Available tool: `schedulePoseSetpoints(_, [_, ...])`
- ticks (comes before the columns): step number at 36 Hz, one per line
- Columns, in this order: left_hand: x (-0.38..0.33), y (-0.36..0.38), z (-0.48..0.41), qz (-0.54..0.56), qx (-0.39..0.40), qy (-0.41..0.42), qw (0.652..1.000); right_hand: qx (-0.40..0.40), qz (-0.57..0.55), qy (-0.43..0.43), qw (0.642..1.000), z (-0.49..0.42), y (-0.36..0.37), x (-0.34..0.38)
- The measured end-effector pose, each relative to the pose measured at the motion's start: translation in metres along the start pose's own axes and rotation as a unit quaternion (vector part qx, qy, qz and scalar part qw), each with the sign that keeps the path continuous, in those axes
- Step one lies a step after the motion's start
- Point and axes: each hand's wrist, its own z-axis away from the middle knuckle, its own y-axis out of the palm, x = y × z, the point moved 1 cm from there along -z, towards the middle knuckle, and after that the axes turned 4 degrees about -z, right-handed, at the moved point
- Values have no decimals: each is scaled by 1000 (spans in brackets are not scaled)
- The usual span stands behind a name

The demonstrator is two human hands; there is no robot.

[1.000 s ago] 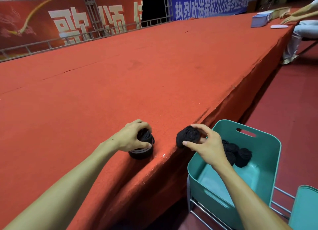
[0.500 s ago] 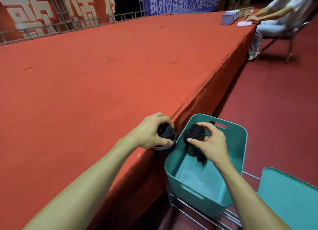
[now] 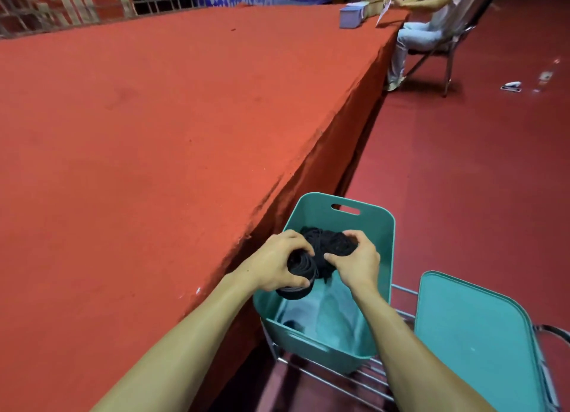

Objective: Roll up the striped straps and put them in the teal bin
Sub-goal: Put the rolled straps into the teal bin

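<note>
Both my hands are over the teal bin (image 3: 381,226), which stands on a metal rack beside the red stage. My left hand (image 3: 277,263) grips a rolled dark strap with a grey stripe (image 3: 300,283) above the bin's left side. My right hand (image 3: 354,259) holds another dark rolled strap (image 3: 337,242) over the bin's middle. Several more dark rolls (image 3: 311,232) lie inside the bin under and behind my fingers, partly hidden.
The red carpeted stage (image 3: 154,134) fills the left, its edge running next to the bin. A second teal bin or lid (image 3: 475,343) leans at the right on the rack. A person sits on a chair (image 3: 431,26) at the far end, with a box (image 3: 351,16) on the stage.
Both hands carried their rolled straps rightwards off the stage edge and now hold them over the bin, close together. The view has swung to the right.
</note>
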Motion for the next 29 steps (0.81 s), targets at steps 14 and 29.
schedulePoseSetpoints(14, [26,21,4,9,24,12,1000,-96,-18,144,985,-6,27,-35])
schedulePoseSetpoints(29, [29,24,3,13,2,38,999,-118,-24,210,970,-21,39,-78])
